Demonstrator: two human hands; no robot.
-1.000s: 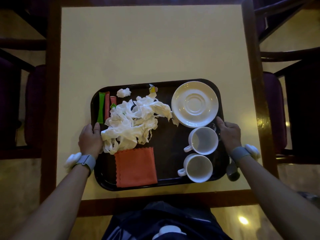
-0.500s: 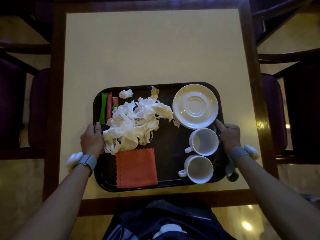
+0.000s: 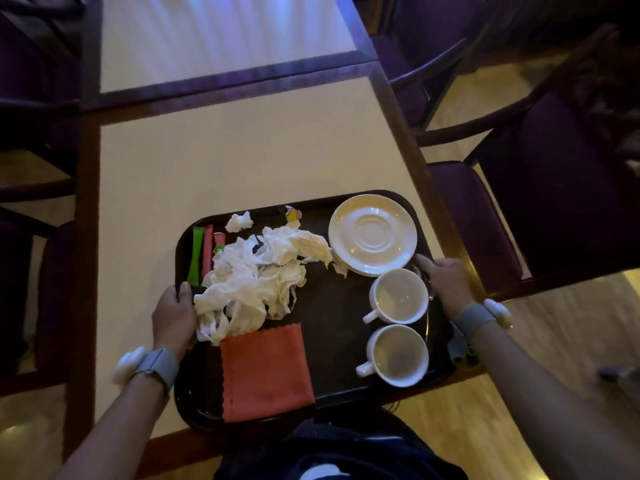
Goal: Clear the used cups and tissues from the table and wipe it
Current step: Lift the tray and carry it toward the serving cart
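- The left hand [image 3: 173, 317] grips the left rim of the dark tray [image 3: 332, 327], thumb curled over it beside the crumpled tissues [image 3: 256, 282].
- The right hand [image 3: 445, 282] grips the right rim, thumb by the far cup [image 3: 398, 295].
- The near cup [image 3: 396, 355], saucer [image 3: 372, 233] and orange cloth [image 3: 265, 372] lie on the tray, over the near right part of the table [image 3: 242, 161].

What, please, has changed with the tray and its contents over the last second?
The tray has swung toward the person's right: its near right corner now juts past the edge of the table, where earlier it sat wholly on it. Left hand and right hand grip its sides as before; nothing was let go. Cups, saucers, tissues and orange cloth keep their places on it.
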